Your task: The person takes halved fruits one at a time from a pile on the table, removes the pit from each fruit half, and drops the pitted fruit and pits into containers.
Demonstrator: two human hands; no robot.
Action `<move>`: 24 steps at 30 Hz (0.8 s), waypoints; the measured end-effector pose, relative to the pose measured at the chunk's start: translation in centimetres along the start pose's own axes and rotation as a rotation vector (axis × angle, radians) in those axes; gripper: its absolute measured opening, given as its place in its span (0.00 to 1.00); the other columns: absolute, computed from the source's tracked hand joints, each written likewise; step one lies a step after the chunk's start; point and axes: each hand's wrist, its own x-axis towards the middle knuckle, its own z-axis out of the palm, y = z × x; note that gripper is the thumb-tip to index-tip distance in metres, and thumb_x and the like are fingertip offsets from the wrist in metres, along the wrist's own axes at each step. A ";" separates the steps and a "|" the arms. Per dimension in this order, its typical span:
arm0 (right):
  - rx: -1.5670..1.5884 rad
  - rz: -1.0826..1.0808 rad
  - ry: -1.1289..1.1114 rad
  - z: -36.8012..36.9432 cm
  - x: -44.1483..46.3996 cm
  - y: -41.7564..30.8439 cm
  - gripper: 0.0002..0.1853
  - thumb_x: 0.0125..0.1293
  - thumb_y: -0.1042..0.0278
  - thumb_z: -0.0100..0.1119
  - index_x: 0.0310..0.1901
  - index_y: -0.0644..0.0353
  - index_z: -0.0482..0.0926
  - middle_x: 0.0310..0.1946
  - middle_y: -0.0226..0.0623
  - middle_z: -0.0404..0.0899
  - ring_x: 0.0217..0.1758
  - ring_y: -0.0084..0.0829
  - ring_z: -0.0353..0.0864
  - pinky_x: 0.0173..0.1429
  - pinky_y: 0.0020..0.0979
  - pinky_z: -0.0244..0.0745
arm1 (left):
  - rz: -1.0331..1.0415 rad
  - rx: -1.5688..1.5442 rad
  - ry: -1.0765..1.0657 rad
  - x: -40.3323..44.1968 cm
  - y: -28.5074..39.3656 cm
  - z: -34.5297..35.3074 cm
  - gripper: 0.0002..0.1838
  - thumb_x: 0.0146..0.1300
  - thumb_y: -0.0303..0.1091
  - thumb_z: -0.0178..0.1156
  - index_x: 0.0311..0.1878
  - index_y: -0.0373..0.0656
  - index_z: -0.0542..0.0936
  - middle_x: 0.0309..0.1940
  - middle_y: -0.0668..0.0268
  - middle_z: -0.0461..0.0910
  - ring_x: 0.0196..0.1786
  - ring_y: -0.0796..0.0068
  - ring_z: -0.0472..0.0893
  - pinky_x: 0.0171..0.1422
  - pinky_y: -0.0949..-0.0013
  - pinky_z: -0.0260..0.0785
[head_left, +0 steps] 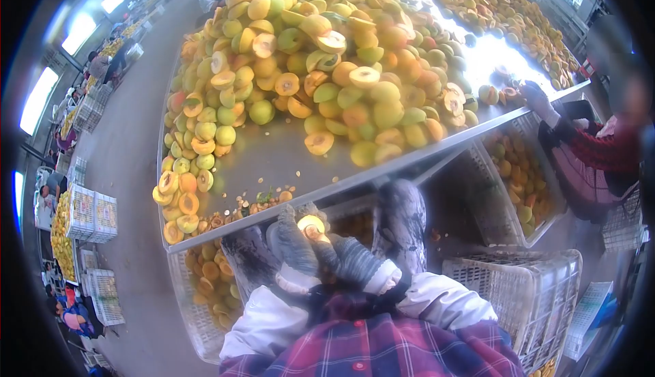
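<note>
Both my hands wear grey gloves and meet just below the near edge of the metal table (327, 187), above my lap. My left hand (295, 244) is closed around a cut yellow fruit half (311, 226), whose pale inside faces up. Against the fruit's lower right side, my right hand (344, 254) has its fingers pressed together; whatever they pinch is too small to make out. Beyond the hands, a large heap of yellow and green fruit (341, 70), some of it halved, covers much of the table. Pits and scraps (263, 201) lie along the near edge.
A crate of fruit (198, 336) stands under the table at the left, another (525, 234) at the right. An empty-looking white crate (512, 281) is beside my right leg. At the far right sits a co-worker (600, 145), one gloved hand over the table.
</note>
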 end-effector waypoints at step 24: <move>0.776 0.285 -0.477 -5.6 -2.3 -8.8 0.21 0.79 0.49 0.46 0.48 0.59 0.80 0.32 0.28 0.79 0.33 0.20 0.77 0.38 0.21 0.71 | 0.075 0.255 -0.160 0.6 -1.0 -1.0 0.16 0.76 0.37 0.49 0.46 0.38 0.83 0.26 0.61 0.81 0.24 0.73 0.77 0.30 0.72 0.73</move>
